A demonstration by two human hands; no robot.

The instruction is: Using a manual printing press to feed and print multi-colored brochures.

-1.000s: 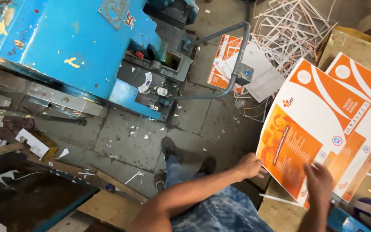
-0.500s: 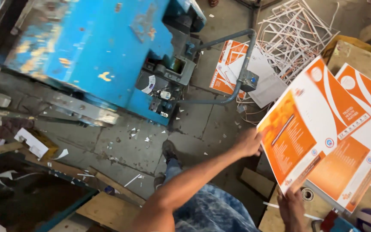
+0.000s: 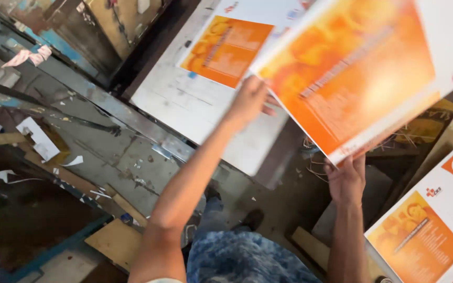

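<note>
The person is holding up a big orange and white printed sheet (image 3: 357, 73) with both hands. The sheet is blurry, so it looks like it is moving.

The left hand (image 3: 250, 99) is gripping the sheet at its left edge, with the fingers curled around that edge. The right hand (image 3: 347, 181) is pinching the bottom edge from below, with the fingers closed on the paper. So both hands are shut on the same sheet, and each one is at a different edge.

The sheet is sitting above and to the right of both hands. Its long side is running on a slant, from low down by the right hand up and away to the far right. It is tilting, not lying flat.

Just past the left hand, a second printed sheet (image 3: 226, 47) is lying on a flat white machine table (image 3: 184, 105). The left hand is the one nearer to that table. The right hand is well apart from it.

Down beside the right hand, a stack of the same orange sheets (image 3: 425, 230) is resting.
</note>
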